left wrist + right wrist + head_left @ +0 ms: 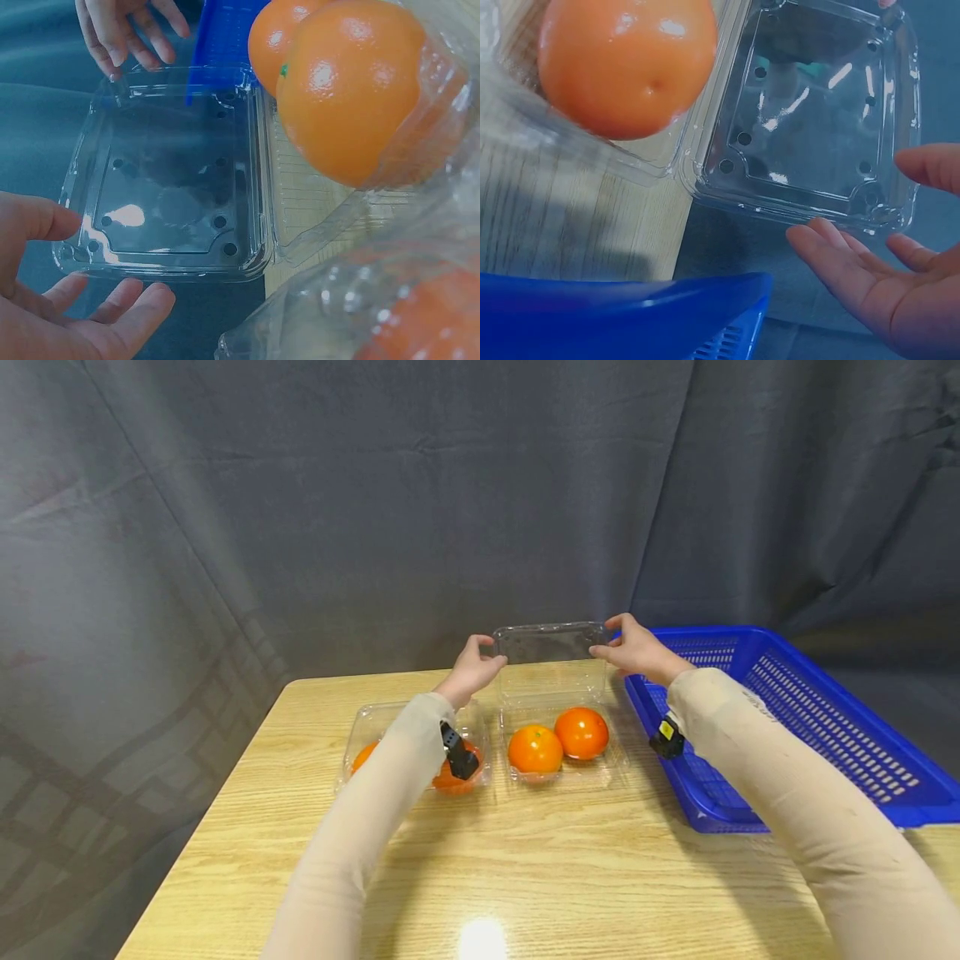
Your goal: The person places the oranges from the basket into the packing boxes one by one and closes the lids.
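An uncovered clear plastic clamshell box (pixel 600 775) sits on the table with two oranges (pixel 535 749) in its base. Its hinged lid (pixel 551 647) stands raised at the back. My left hand (pixel 474 668) holds the lid's left corner, thumb on the near side and fingers behind the rim. At the opposite corner, my right hand (pixel 637 650) holds the lid in the same way, its thumb (pixel 926 163) by the rim. Small round holes dot the lid in both wrist views.
Left of the open box, a second clear box (pixel 375 720) with orange fruit inside lies partly behind my left forearm. A blue plastic basket (pixel 832 693) stands on the right, close to my right arm. Behind the wooden table (pixel 525 877) hangs a grey curtain (pixel 420 510).
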### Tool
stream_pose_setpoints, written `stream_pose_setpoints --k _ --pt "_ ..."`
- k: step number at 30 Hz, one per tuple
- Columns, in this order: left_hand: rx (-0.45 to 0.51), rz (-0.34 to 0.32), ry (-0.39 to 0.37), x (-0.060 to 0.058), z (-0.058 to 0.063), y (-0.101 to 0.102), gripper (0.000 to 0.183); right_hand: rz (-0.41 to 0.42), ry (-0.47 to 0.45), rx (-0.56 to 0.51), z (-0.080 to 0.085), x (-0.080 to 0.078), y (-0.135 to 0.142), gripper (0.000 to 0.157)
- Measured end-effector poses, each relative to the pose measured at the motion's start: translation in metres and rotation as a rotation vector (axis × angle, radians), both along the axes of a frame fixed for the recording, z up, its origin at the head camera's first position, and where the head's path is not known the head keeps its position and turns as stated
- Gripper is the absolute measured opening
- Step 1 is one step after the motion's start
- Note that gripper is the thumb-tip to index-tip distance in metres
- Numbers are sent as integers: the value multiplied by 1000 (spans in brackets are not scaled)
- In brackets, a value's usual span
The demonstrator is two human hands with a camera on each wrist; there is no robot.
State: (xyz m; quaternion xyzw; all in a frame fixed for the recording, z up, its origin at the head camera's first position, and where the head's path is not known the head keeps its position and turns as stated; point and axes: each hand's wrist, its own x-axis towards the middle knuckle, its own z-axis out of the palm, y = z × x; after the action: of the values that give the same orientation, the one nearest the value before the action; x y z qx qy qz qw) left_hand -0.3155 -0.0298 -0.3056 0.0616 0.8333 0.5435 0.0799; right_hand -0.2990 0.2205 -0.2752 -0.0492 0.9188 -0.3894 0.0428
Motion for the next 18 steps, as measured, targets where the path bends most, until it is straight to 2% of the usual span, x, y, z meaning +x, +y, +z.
stream_pose_setpoints --k 18 --pt "-84 -23 69 7 -1 -1 52 21 17 70 1 10 1 64"
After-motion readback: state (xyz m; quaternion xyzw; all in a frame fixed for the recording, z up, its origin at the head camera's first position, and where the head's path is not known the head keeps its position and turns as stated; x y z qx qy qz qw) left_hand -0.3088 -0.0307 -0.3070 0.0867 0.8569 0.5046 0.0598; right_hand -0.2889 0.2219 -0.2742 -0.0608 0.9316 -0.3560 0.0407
